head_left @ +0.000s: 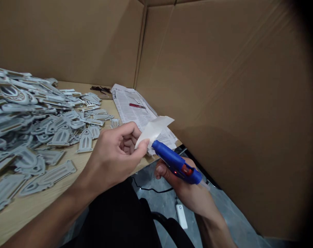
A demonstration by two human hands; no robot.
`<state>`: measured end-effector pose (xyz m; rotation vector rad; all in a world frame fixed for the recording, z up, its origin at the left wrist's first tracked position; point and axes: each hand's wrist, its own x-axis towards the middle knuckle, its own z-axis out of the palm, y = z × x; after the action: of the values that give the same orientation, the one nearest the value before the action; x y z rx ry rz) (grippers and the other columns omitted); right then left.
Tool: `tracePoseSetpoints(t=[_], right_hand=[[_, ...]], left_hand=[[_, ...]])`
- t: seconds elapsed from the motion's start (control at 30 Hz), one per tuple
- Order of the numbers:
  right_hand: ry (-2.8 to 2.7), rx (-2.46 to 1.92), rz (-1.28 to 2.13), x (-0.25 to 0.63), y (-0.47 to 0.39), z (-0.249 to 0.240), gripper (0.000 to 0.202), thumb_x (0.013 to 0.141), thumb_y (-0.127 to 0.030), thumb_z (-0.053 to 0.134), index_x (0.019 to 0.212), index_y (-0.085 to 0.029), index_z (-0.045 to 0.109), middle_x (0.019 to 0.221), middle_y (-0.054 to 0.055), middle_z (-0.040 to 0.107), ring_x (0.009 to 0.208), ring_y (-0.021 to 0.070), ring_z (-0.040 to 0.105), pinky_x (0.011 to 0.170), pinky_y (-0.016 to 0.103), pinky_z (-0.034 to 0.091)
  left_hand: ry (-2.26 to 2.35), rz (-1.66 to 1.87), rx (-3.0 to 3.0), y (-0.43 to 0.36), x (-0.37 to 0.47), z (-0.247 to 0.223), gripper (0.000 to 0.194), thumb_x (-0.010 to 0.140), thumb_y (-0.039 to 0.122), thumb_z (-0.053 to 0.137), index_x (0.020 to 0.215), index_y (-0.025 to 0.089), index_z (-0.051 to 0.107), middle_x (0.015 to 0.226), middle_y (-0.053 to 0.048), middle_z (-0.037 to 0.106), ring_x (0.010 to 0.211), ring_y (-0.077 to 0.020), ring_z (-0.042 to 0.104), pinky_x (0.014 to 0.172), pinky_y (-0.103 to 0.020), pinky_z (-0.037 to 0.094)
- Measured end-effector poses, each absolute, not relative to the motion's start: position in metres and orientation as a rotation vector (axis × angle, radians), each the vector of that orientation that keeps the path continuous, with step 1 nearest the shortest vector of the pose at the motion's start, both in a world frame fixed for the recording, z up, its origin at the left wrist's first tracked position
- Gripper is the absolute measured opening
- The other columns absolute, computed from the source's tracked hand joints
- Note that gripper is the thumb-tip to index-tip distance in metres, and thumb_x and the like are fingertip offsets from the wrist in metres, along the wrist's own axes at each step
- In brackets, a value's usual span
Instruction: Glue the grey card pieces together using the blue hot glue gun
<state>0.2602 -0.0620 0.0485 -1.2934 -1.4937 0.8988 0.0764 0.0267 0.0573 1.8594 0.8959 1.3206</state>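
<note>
At the nozzle end of the one blue glue gun (169, 156), one sheet of white paper (156, 127) is held, folded or curled, by the left hand (117, 151); it is pinched between thumb and forefinger, the other fingers being curled in toward the palm. Whether the paper is touched by the nozzle cannot be told. The glue gun is gripped by the right hand (186, 191), whose thumb is seen to the left of the gun; how the remaining fingers are closed cannot be told, as they are hidden. One red light (175, 172) is shown on the gun's side.

Beyond the glue gun, newspaper (125, 110) is spread on one table (111, 106), with one slim red object (137, 105) lying on it; the number of pages cannot be told. Farther off, left of the gun, one dark tangled bundle (101, 89) is seen. Well left of the gun, dozens of grey pieces (60, 136) are heaped, too overlapped to be counted. Below the gun, one white device (181, 216) and a black cable (153, 189) are seen. Beyond and to the right of the gun, two cardboard panels (210, 69) are seen.
</note>
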Motion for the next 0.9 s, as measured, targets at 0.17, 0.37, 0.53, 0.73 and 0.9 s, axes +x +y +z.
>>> tracePoseSetpoints(t=[0.17,0.37,0.53,0.73,0.9], right_hand=[[-1.483,-1.288,0.924,0.2613,-0.0627,0.0467,0.025,0.099,-0.037,0.071,0.082,-0.019,0.069,0.077,0.002,0.065,0.070,0.0165,0.057,0.063,0.027,0.043],[-1.470,-1.302,0.946,0.2629,-0.0606,0.0457,0.027,0.099,-0.038,0.071,0.081,-0.019,0.070,0.077,0.002,0.066,0.072,0.0169,0.058,0.064,0.027,0.043],[-1.453,-1.298,0.952,0.2635,-0.0604,0.0467,0.026,0.098,-0.035,0.073,0.078,-0.019,0.069,0.074,0.001,0.065,0.068,0.0151,0.057,0.063,0.025,0.045],[-1.435,-1.279,0.961,0.2650,-0.0611,0.0469,0.023,0.095,-0.033,0.074,0.079,-0.018,0.069,0.075,0.001,0.066,0.069,0.0155,0.059,0.065,0.025,0.047],[-1.458,-1.324,0.922,0.2664,-0.0618,0.0452,0.025,0.097,-0.035,0.072,0.078,-0.019,0.067,0.075,0.001,0.063,0.068,0.0153,0.055,0.062,0.024,0.044]], left_hand=[[0.932,1.354,1.888,0.0273,0.0764,0.0564,0.029,0.084,0.020,0.070,0.068,0.022,0.045,0.055,0.007,0.035,0.046,-0.0067,0.031,0.038,-0.023,0.019],[0.913,1.352,1.935,0.0260,0.0780,0.0554,0.030,0.084,0.020,0.071,0.067,0.021,0.046,0.054,0.008,0.036,0.045,-0.0053,0.031,0.038,-0.019,0.021],[0.904,1.283,1.873,0.0278,0.0771,0.0549,0.028,0.086,0.025,0.071,0.069,0.020,0.049,0.056,0.008,0.038,0.046,-0.0054,0.033,0.038,-0.018,0.023],[0.871,1.242,1.809,0.0315,0.0757,0.0570,0.028,0.086,0.031,0.073,0.071,0.019,0.052,0.060,0.006,0.044,0.050,-0.0065,0.039,0.041,-0.018,0.027],[0.866,1.300,1.827,0.0306,0.0770,0.0609,0.032,0.085,0.027,0.073,0.066,0.019,0.048,0.058,0.007,0.040,0.049,-0.0057,0.035,0.041,-0.018,0.024]])
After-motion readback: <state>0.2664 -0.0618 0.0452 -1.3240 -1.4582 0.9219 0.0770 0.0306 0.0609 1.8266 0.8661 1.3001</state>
